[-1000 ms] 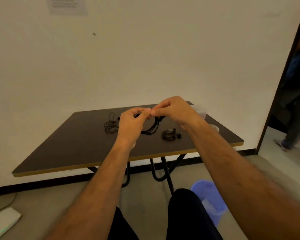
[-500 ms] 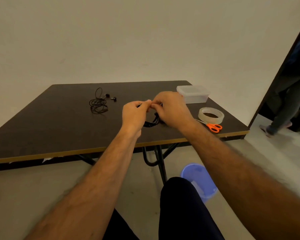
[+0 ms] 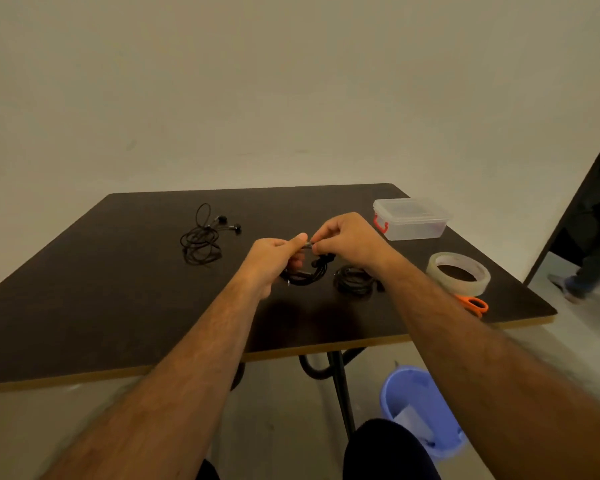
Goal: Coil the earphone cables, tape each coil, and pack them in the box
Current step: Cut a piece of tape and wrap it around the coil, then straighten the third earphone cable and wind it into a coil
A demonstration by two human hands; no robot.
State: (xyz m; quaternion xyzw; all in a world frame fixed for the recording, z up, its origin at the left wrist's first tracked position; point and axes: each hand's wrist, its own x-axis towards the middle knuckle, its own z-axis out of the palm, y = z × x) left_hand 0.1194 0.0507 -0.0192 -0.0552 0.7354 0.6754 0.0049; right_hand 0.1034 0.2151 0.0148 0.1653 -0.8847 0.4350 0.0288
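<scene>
Hanging between both hands above mid-table, the black coiled earphone cable point(image 3: 305, 273) drooped toward six o'clock beneath the fingers. The left hand point(image 3: 274, 259) gripped its top, fingers curled; the right hand point(image 3: 347, 242) pinched the same spot from three o'clock, thumbs nearly touching. A second black coil point(image 3: 355, 280) lay under the right wrist. The clear tape roll point(image 3: 458, 277) lay at three o'clock, nearer the right hand. The lidded clear plastic box point(image 3: 411, 218) stood at one o'clock, the loose black earphones point(image 3: 203, 239) at ten o'clock.
</scene>
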